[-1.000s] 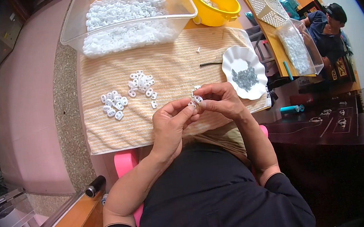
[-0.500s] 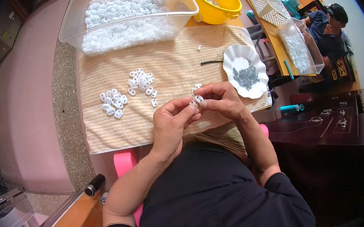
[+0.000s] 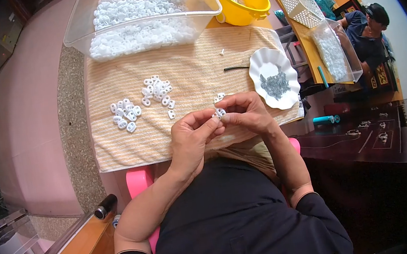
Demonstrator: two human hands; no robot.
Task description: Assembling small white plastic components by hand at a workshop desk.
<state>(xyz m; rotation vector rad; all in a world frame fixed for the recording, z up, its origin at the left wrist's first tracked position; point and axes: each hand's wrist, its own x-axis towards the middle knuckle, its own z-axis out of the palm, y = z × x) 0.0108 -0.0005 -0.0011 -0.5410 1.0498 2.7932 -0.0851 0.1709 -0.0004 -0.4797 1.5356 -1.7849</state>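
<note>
My left hand (image 3: 189, 137) and my right hand (image 3: 249, 113) meet over the front of the striped towel, thumbs and forefingers closed on a small white two-holed plastic piece (image 3: 219, 112). Fingertips cover much of it, so I cannot tell whether a second part is in there. Just beyond my right fingers lie a few similar white pieces (image 3: 220, 96), partly hidden. To the left on the towel are two loose piles of such pieces, a nearer-left pile (image 3: 126, 114) and a farther pile (image 3: 157, 89). A scalloped white plate (image 3: 268, 59) with small dark grey bits stands right of my right hand.
A clear bin (image 3: 202, 27) of white pieces and a yellow tub (image 3: 251, 16) stand at the towel's (image 3: 186, 63) far edge. A black stick (image 3: 236, 68) lies beside the plate. At far right a co-worker (image 3: 366, 33) sits by another clear bin (image 3: 331, 55).
My fingertips have drawn slightly closer together around the white piece. Both hands otherwise stay in nearly the same place, and the piles are unchanged.
</note>
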